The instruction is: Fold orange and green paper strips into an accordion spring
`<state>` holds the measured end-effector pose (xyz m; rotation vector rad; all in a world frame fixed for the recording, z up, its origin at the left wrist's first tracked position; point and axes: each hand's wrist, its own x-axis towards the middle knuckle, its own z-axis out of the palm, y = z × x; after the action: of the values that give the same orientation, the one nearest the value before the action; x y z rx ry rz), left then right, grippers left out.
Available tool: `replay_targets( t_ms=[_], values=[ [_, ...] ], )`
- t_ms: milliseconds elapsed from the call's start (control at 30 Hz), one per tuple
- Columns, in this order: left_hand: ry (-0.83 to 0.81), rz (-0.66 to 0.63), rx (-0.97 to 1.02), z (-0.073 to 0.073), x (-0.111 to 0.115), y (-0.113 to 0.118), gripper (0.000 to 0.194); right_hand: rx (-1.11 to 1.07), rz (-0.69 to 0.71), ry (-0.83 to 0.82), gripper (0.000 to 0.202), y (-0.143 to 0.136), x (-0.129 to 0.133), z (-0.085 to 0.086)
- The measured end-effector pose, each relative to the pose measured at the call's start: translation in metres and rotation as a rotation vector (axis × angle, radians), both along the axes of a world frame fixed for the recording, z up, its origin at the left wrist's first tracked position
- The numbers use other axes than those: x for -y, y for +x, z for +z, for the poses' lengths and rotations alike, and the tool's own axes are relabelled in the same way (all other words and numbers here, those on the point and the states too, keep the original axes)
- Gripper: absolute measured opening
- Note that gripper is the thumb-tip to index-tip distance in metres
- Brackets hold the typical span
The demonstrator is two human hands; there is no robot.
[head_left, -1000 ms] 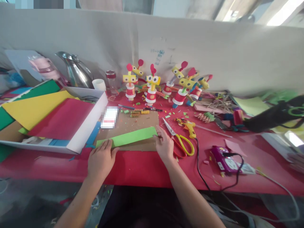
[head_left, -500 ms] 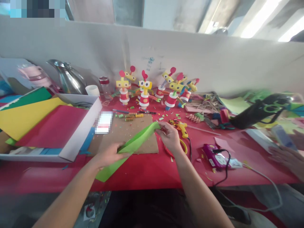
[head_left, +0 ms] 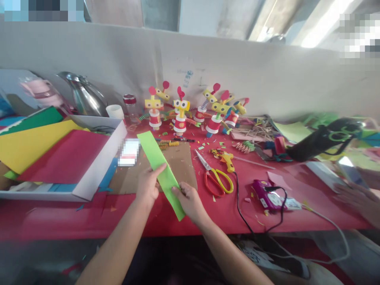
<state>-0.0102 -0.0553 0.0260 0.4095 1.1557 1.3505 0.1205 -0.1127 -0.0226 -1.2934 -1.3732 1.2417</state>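
A long strip of bright green paper (head_left: pixel 160 170) is held between my two hands, slanting from upper left to lower right above a brown cardboard sheet (head_left: pixel 127 184). My left hand (head_left: pixel 148 183) pinches its left edge near the middle, thumb on top. Lower down, my right hand (head_left: pixel 190 200) grips its right edge, with the fingers curled partly out of sight behind it. To the right of my hands, scissors (head_left: pixel 215 178) with red and yellow handles lie on the red tabletop. A yellow glue gun (head_left: pixel 227 160) lies just beyond them, its black cord trailing toward the table edge.
Several paper robot figures (head_left: pixel 180 118) stand along the wall. At left is a white box (head_left: pixel 101 162) of coloured paper. A purple power socket (head_left: pixel 264 194) with cables sits at right. Another person's hand (head_left: pixel 356 198) rests near the right edge, by a black bottle (head_left: pixel 314 140).
The green paper, curved and slanting up to the right before, now lies flatter and slants the other way. My right hand has moved down and left, uncovering the scissors.
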Motion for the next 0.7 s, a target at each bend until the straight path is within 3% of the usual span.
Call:
replay_targets(
  t_ms=[167,300,400,533,600,700],
  values=[
    [0.025,0.156,-0.012,0.015,-0.044,-0.032,0.026,-0.012,0.126,-0.125,0.037,0.023,0.023,0.005],
    [0.070,0.119,0.071,0.021,-0.056,-0.045,0.024,-0.048,0.101,-0.159,0.039,0.028,0.032,0.012],
    [0.080,0.000,0.182,0.018,-0.029,-0.032,0.027,-0.109,0.039,-0.181,0.040,0.023,0.026,0.014],
    [0.043,-0.291,0.083,0.001,0.032,0.004,0.036,-0.076,-0.055,-0.088,0.038,0.012,0.016,0.011],
    [0.016,-0.267,0.026,-0.007,0.050,0.016,0.033,0.004,-0.072,-0.009,0.037,0.009,0.017,0.010],
    [0.024,-0.143,-0.014,-0.012,0.048,0.016,0.037,0.199,-0.018,0.075,0.034,0.012,0.026,0.013]
  ],
)
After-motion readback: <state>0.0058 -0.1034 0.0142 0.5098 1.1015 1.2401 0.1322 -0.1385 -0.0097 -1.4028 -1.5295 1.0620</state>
